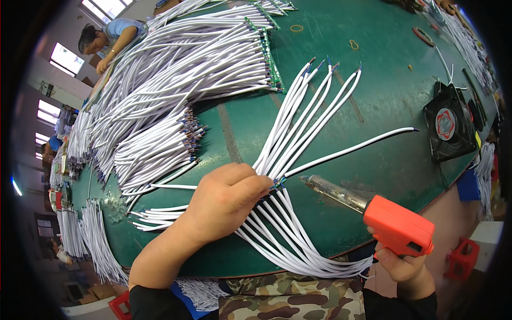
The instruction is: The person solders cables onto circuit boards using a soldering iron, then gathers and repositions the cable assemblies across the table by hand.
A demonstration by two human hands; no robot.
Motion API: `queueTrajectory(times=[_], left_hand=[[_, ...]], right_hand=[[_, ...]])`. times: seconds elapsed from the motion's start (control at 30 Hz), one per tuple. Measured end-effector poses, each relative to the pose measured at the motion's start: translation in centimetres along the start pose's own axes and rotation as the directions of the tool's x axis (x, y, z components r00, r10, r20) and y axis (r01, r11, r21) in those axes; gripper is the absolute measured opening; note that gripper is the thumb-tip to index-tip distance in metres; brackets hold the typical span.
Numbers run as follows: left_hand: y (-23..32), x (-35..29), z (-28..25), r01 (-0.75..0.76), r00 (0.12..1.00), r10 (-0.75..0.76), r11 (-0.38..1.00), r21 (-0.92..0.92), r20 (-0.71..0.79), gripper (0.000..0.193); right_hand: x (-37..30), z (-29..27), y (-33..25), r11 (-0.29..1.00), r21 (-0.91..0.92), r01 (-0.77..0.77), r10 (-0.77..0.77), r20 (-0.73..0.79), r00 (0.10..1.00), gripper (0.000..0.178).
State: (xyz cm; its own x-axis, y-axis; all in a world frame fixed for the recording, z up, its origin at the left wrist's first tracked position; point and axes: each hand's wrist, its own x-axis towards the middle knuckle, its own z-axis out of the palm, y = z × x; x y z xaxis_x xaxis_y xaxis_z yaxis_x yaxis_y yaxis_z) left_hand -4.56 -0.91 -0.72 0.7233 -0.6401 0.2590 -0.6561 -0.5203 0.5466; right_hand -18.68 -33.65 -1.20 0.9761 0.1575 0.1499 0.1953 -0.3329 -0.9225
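Note:
My left hand (226, 194) is closed in a pinch at the end of a small green circuit board strip (278, 183). White cables (298, 133) fan out from the board toward the far side, and more white cables (288, 234) run from it toward my lap. Their far tips show blue and brown wire ends. My right hand (400, 264) is wrapped round the handle of a red glue gun (397, 224). The gun's long metal barrel points left, its tip just right of the board and apart from it. Part of the board is hidden behind my left fingers.
Large heaps of white cables (176, 69) cover the far left of the green table (240, 128). A black fan (449, 122) stands at the right edge. Rubber bands (353, 45) lie at the back. Another person (114, 40) leans over the far left side. A red stool (462, 258) is at right.

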Motion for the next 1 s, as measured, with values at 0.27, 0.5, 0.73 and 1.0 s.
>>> queueTrajectory(times=[0.27,0.5,0.73,1.0], left_hand=[[0.6,0.0,1.1,0.011,0.999,-0.012,1.000,0.026,0.029,0.029],[0.6,0.2,1.2,0.045,0.997,-0.048,0.997,0.056,0.056,0.028],[0.5,0.2,1.3,0.030,0.999,-0.033,0.996,0.081,0.038,0.027],[0.7,0.3,1.3,0.032,0.998,-0.038,0.994,0.100,0.056,0.028]], right_hand=[[1.3,0.8,0.5,0.999,0.043,0.027,-0.027,0.013,1.000,0.033],[2.1,1.0,0.2,0.999,-0.040,0.031,-0.027,0.091,0.995,0.033],[2.8,1.4,-0.1,1.000,0.009,-0.015,0.014,0.099,0.995,0.034],[2.5,1.5,0.2,1.000,0.012,-0.008,0.006,0.112,0.994,0.037]])
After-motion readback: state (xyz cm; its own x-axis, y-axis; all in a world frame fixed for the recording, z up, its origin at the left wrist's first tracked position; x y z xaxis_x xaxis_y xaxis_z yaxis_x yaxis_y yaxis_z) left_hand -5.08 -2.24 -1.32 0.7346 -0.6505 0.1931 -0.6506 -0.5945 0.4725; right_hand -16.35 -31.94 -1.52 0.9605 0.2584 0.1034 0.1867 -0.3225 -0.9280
